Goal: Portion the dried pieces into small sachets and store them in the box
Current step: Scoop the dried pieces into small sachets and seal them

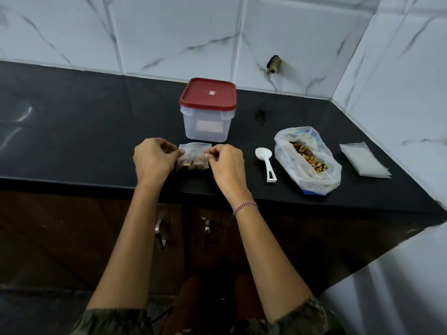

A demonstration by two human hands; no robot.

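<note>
Head view. A black bench [72, 117] runs below a wall of white marbled tiles [169, 32].

The left hand [154, 160] and the right hand [226, 165] meet near the front edge of the bench, at its middle. Each grip is closed to a pinch: thumb and fingertips of the left hand hold the left side of a small translucent sachet [193, 157], and those of the right hand hold its right side. The sachet is partly filled with dark dried pieces. Whether its base touches the bench cannot be told.

The storage box [205, 124], clear-walled with a red lid [208, 94] seated on top, stands just behind the sachet, toward the back edge.

A white plastic spoon [266, 163] lies on the bench to the right of the right hand, bowl away from the front edge. Beside it, further right, an open plastic bag [290, 146] holds orange and brown dried pieces [310, 158]. A flat stack of empty sachets [365, 159] lies near the right end of the bench.

A red-and-white thread bracelet [244, 206] sits on the right wrist. Two cabinet door handles [159, 234] show below the front edge.
</note>
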